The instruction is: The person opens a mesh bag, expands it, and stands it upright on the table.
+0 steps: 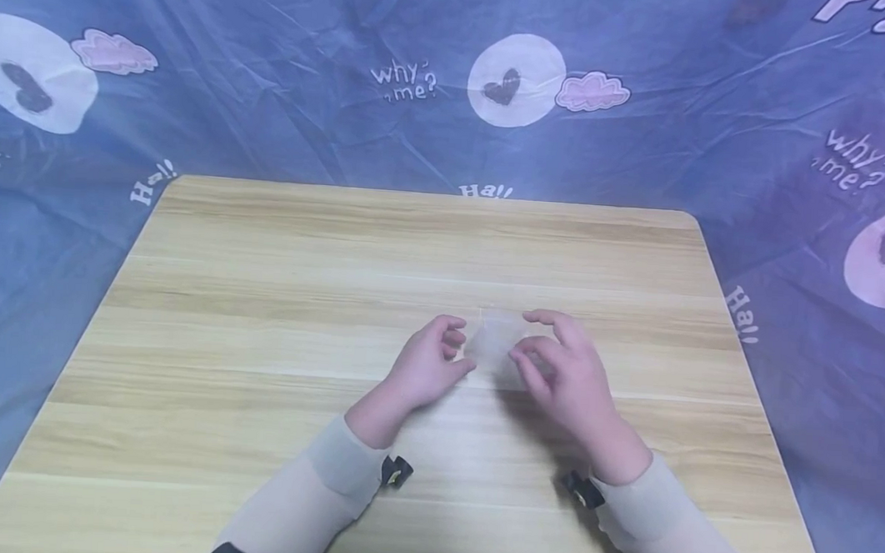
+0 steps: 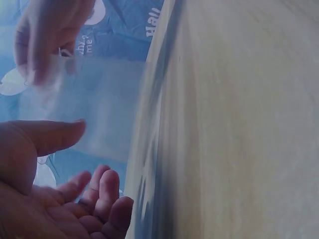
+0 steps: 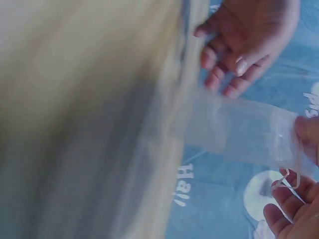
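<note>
A small see-through bag, thin and whitish, hangs between my two hands above the wooden table. In the right wrist view the bag shows a white cord at one end. My right hand pinches that end between thumb and fingers. Beside the opposite edge is my left hand, thumb apart from loosely bent fingers. From the left wrist view, the left hand appears to hold nothing, with the bag just beyond its thumb.
The light wooden table spreads out under both arms. Behind it and at its sides hangs a blue printed cloth. A small black device sits at the left wrist, another black device at the right.
</note>
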`<state>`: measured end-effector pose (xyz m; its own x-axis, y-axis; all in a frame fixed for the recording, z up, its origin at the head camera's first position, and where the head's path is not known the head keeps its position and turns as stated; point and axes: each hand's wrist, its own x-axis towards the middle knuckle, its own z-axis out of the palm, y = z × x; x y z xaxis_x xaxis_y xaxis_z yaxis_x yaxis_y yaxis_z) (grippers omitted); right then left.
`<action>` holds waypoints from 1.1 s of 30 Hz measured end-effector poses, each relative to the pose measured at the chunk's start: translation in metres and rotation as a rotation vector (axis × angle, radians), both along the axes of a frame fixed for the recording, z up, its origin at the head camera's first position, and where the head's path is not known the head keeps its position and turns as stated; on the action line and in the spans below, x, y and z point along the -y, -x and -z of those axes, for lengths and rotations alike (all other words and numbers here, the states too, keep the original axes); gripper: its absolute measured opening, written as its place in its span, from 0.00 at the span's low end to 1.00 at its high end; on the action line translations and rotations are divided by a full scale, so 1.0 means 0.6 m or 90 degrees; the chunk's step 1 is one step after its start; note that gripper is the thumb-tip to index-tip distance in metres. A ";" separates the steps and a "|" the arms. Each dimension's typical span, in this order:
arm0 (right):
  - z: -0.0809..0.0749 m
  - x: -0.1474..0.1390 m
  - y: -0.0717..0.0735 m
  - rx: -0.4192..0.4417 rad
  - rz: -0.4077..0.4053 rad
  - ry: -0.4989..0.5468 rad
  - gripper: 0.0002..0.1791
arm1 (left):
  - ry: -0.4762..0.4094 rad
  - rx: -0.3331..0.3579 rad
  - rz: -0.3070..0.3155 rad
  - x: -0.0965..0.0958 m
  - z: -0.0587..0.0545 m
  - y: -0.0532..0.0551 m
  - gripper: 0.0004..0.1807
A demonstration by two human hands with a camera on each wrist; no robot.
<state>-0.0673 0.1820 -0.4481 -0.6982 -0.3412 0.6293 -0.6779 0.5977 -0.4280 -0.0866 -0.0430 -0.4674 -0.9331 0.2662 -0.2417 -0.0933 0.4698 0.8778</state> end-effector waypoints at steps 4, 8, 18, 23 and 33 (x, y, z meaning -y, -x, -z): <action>-0.023 -0.005 0.002 0.027 0.024 0.091 0.02 | -0.042 0.021 -0.022 0.002 0.007 0.002 0.30; -0.042 -0.007 0.002 0.066 0.039 0.169 0.07 | -0.183 0.094 -0.032 0.003 0.007 0.006 0.30; -0.047 -0.005 -0.001 0.111 0.052 0.230 0.08 | -0.411 0.188 -0.071 -0.002 0.001 0.017 0.35; -0.047 -0.003 -0.002 0.127 0.049 0.252 0.08 | -0.434 0.175 -0.103 -0.002 0.001 0.018 0.33; -0.048 -0.001 -0.001 0.134 0.058 0.273 0.08 | -0.409 0.131 -0.129 0.000 0.004 0.016 0.31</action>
